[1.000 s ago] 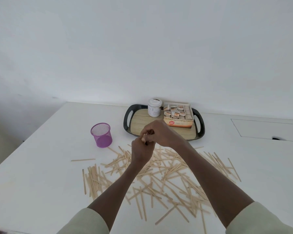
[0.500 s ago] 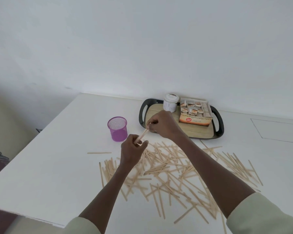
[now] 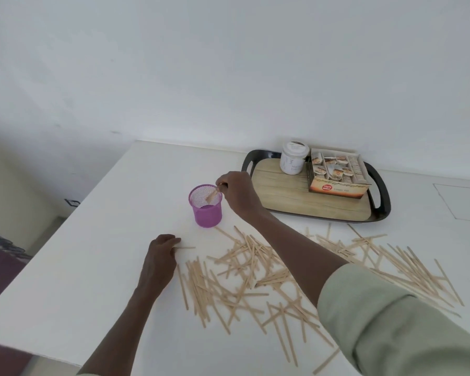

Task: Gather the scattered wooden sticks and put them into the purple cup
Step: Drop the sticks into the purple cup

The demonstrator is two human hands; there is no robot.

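Wooden stick [image 3: 212, 195] pinched in right fingers [image 3: 221, 186], tip inside purple cup [image 3: 206, 210].

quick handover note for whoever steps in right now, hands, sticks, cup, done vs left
Right hand: pinches a wooden stick at the purple cup, lower end inside the rim, not released.
Left hand: on the table, fingers touching a lone stick beside the pile.
Done: almost nothing; cup contents otherwise unclear.
Left: the scattered sticks spread across the white table in front of the tray.
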